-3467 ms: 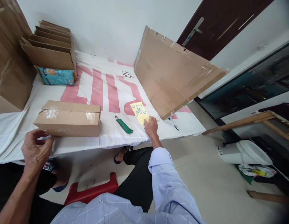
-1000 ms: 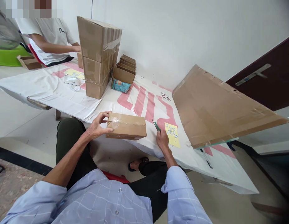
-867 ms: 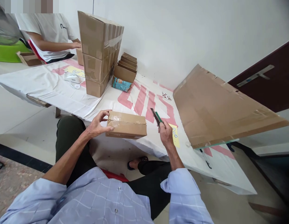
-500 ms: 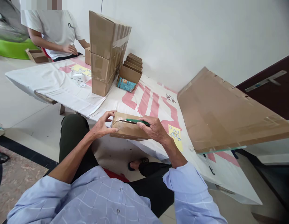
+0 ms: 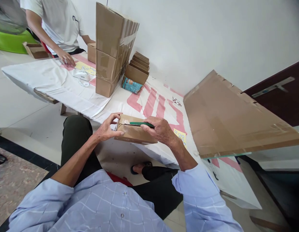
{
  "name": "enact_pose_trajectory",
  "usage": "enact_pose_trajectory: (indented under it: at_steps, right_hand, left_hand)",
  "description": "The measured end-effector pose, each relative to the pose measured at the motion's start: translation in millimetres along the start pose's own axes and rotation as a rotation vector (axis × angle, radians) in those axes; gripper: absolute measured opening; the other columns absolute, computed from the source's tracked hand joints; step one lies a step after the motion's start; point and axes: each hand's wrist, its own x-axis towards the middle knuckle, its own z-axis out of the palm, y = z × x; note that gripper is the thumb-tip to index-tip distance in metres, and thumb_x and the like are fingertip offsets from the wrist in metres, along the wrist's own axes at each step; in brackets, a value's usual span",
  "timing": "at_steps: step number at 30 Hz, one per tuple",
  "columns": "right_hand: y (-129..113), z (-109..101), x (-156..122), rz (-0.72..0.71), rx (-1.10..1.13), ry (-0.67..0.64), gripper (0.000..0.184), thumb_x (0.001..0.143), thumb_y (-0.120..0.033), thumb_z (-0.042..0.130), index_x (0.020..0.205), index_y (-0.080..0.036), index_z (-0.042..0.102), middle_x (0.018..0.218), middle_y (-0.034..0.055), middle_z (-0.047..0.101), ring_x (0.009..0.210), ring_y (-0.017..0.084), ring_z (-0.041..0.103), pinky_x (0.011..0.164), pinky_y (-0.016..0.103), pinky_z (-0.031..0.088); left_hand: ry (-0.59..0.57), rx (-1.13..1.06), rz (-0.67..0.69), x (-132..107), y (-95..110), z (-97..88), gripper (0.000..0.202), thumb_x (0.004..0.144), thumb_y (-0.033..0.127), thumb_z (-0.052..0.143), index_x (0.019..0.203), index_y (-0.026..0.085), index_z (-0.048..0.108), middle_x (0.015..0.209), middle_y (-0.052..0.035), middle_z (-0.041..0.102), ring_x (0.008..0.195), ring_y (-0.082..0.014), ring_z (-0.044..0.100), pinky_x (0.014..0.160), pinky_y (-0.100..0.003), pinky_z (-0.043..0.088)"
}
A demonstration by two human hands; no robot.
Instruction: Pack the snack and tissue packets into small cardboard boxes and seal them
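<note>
A small brown cardboard box [image 5: 136, 134] lies at the table's front edge, with a strip of clear tape on its top. My left hand [image 5: 108, 129] grips the box's left end between thumb and fingers. My right hand [image 5: 160, 129] is closed round a green utility knife [image 5: 137, 123], whose thin blade points left along the top seam, at the taped end. Whether the blade has gone into the tape is too small to tell.
Stacked cardboard boxes [image 5: 106, 62] stand at the back left, beside open boxes [image 5: 137, 72] and a blue packet [image 5: 131, 85]. A large cardboard sheet [image 5: 231, 119] leans at right. Across the table sits a person in a white shirt [image 5: 59, 25]. A white device [image 5: 81, 75] lies near yellow paper.
The knife's blade tip has shifted slightly left relative to the box. My left hand keeps its grip. Across the table, the other person's hand has moved down onto the table near the yellow paper.
</note>
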Motion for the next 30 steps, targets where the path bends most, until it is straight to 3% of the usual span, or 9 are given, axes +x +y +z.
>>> enact_pose_trajectory:
  at_steps: [7,14,19,23,30]
  right_hand:
    - [-5.3,-6.1,10.8,-0.023,-0.229,-0.046,0.027,0.11,-0.034,0.06,0.102,-0.02,0.081,0.095,0.0072,0.08,0.085,0.02,0.067,0.072,0.032,0.04]
    - [-8.1,-15.9,22.0,-0.021,-0.372,-0.174,0.033,0.113,-0.038,0.056,0.098,-0.019,0.078,0.093,0.0082,0.076,0.084,0.021,0.063,0.068,0.033,0.03]
    - [-6.7,-26.1,20.2,-0.014,-0.426,-0.254,0.031,0.114,-0.037,0.055,0.104,-0.018,0.078,0.096,0.009,0.077,0.084,0.021,0.062,0.07,0.033,0.03]
    - [12.7,-34.3,2.7,0.032,-0.445,-0.256,0.03,0.112,-0.04,0.06,0.104,-0.019,0.081,0.096,0.0091,0.078,0.084,0.022,0.065,0.069,0.034,0.032]
    - [61.0,-65.3,-57.2,0.108,-0.399,-0.111,0.025,0.108,-0.042,0.065,0.106,-0.026,0.085,0.1,0.0078,0.083,0.086,0.024,0.071,0.067,0.034,0.041]
  left_hand:
    - [-0.078,0.131,0.026,-2.2,6.8,-3.6,0.101,0.069,0.057,0.102,0.152,0.031,0.052,0.171,-0.0183,0.045,0.161,-0.0438,0.045,0.12,-0.06,0.054]
    - [-0.08,0.189,0.081,-1.5,7.2,-4.2,0.094,0.073,0.051,0.1,0.153,0.03,0.055,0.162,-0.0157,0.05,0.153,-0.0412,0.052,0.113,-0.058,0.061]
    - [-0.077,0.173,0.086,-2.3,5.0,-2.2,0.094,0.071,0.05,0.101,0.151,0.03,0.055,0.16,-0.0156,0.05,0.153,-0.0407,0.052,0.112,-0.056,0.062]
    - [-0.073,0.169,0.069,-3.1,5.3,-2.1,0.094,0.07,0.049,0.101,0.15,0.029,0.055,0.159,-0.015,0.052,0.151,-0.0401,0.054,0.112,-0.056,0.062]
    - [-0.015,0.124,0.011,-3.9,2.9,0.3,0.099,0.062,0.053,0.104,0.143,0.028,0.053,0.157,-0.0159,0.055,0.15,-0.0418,0.055,0.115,-0.058,0.058]
